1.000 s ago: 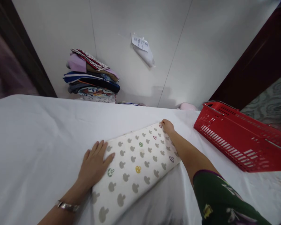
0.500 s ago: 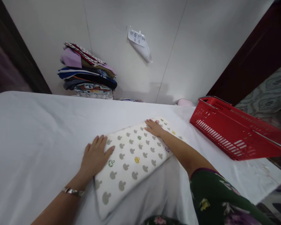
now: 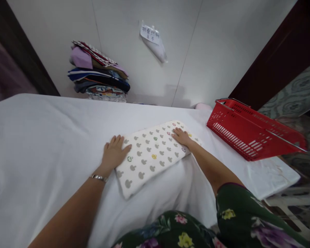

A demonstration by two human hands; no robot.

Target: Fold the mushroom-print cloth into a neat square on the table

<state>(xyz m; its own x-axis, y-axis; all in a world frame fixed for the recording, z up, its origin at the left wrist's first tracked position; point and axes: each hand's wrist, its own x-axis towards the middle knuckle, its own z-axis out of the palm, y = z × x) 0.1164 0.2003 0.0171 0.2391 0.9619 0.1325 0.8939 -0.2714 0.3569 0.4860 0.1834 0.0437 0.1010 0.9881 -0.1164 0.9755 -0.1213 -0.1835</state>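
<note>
A folded white cloth (image 3: 155,148) with grey, green, yellow and red mushroom-like prints lies flat near the front of the white-covered table (image 3: 54,137). My left hand (image 3: 115,151) rests on its left edge, fingers stretched and thumb apart; a silver band circles that wrist. Over the cloth's right part, my right hand (image 3: 182,136) lies flat with its fingers extended. Neither hand grips the fabric. The underside of the cloth is hidden.
At the right end of the table stands a red plastic basket (image 3: 248,127) with metal handles. Folded clothes (image 3: 99,74) are stacked against the wall at the back left. A plastic sleeve with a handwritten label (image 3: 152,39) hangs on the wall. Something pink (image 3: 203,106) shows behind the table's back edge.
My right hand has slid a little outward to the right along the cloth. The view has shifted, showing more of the floral clothing. My left hand stays on the left edge.
</note>
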